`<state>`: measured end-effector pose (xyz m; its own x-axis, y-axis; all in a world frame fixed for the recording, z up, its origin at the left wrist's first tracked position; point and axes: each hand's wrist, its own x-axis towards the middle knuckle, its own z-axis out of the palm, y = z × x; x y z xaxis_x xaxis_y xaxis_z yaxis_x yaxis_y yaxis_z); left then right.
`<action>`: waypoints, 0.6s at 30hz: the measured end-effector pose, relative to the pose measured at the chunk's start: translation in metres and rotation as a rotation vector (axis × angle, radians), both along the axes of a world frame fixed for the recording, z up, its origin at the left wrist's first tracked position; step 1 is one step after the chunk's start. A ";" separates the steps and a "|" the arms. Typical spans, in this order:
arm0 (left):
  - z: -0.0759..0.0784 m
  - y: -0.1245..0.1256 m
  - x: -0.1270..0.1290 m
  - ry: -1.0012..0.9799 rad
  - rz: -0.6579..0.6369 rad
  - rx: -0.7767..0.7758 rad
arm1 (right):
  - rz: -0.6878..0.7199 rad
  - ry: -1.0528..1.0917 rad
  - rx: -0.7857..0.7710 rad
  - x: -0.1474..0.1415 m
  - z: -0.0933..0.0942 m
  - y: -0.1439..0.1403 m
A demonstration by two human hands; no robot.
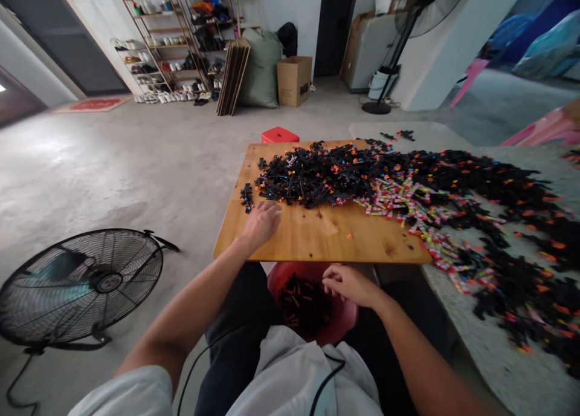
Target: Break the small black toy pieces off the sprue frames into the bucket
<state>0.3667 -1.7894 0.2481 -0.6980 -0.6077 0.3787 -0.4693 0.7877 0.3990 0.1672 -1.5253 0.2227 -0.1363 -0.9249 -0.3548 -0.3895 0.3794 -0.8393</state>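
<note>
1. The small black plastic parts lie heaped along the far side of the wooden board in front of me, and the heap spreads right over the grey table, mixed with orange bits and coloured pieces.
2. A little cluster sits apart at the board's left edge, just beyond my left hand.
3. More black parts fill the red bowl in my lap, under the board's near edge.
4. I judge the parts light, stiff and a bit tangly: they should come away best pinched singly at a thin end, not scooped from the pile.
5. My left arm is stretched forward; the hand lies palm down on the board, its fingers loosely curved and touching the near edge of the heap. I cannot tell whether anything is under them.
6. My right arm is bent in close, the right hand hanging over the bowl's rim with fingers curled inward, tips together; whether they pinch a part I cannot tell.
7. A floor fan stands to my left.
</note>
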 end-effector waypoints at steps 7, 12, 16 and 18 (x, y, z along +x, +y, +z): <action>-0.019 -0.053 0.026 -0.349 0.002 -0.171 | -0.529 0.602 -0.178 -0.073 0.028 -0.031; -0.025 -0.028 0.007 -0.324 -0.112 -0.168 | -0.685 0.888 0.021 -0.131 0.044 -0.082; -0.030 -0.005 -0.011 -0.202 -0.051 -0.057 | -0.617 0.897 0.166 -0.147 0.050 -0.104; -0.032 0.002 -0.018 -0.106 -0.016 0.040 | -0.600 0.891 0.183 -0.149 0.051 -0.107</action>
<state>0.3488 -1.7871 0.2160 -0.7425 -0.6095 0.2777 -0.4984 0.7798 0.3788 0.0185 -1.6323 0.2739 -0.8242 -0.5656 -0.0301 -0.5402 0.8009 -0.2585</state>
